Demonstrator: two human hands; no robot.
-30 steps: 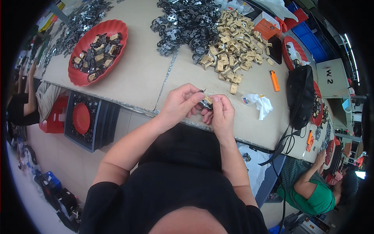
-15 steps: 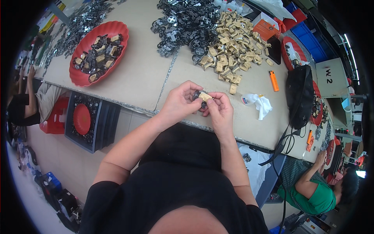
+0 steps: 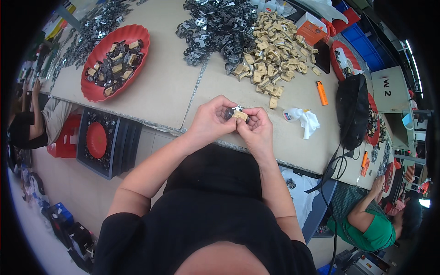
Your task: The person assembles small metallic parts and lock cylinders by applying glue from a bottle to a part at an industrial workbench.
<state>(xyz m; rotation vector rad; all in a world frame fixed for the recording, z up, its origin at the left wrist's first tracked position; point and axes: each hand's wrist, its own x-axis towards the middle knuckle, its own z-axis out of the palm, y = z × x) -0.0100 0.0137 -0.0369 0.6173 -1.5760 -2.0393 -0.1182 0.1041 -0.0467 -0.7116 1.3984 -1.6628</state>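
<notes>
Both hands pinch one small toy-car assembly [image 3: 239,114] above the table's near edge.
The left hand [image 3: 209,121] is curled, thumb and fingers closed on the assembly's left end by a dark wheel; the right hand [image 3: 259,134] is likewise curled, thumb and fingertips gripping its right side — the tan block faces up between them. On the table [image 3: 160,94], beyond the hands, a heap of black wheeled chassis [image 3: 215,34] touches a heap of tan blocks [image 3: 275,55] on its right. Far left stands a red scalloped bowl [image 3: 129,33] holding similar assemblies; right of the hands — a white cloth [image 3: 310,125].
</notes>
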